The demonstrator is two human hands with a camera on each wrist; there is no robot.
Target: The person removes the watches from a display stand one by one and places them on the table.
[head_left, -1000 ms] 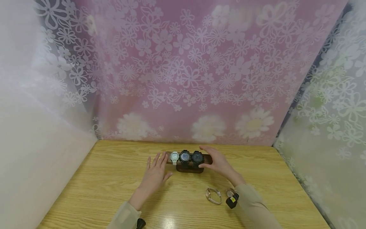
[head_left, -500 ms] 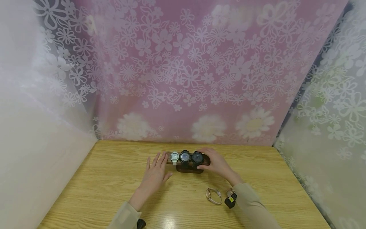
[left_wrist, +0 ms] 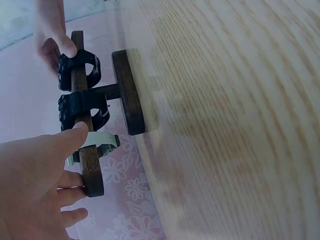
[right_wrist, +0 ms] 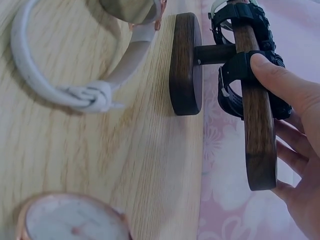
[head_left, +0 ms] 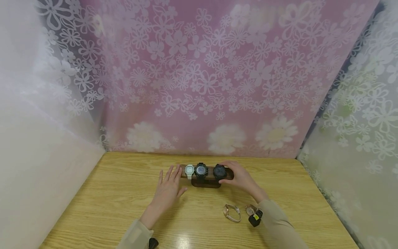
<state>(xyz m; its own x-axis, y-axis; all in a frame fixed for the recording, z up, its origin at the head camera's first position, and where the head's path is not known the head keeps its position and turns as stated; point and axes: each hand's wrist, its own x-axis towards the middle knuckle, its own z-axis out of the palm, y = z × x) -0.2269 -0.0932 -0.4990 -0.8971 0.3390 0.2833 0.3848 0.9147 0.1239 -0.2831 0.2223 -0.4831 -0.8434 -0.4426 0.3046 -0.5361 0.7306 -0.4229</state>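
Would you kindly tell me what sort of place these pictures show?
It looks like a small screened-off work booth, perhaps indoors: a wood-grain table, a pink flowered curtain behind it, and pale side walls to left and right.

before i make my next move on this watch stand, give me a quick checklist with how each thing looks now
1. Left hand at the left end of the bar: ok, fingertips there.
2. Right hand holding the right black watch: ok.
3. Watches evenly spaced: not ok, the middle black watch sits closer to the white watch than to the right black watch.
4. Base standing on the tabletop: ok.
5. Right sleeve off the black item with a yellow label: cannot tell, they look very close.
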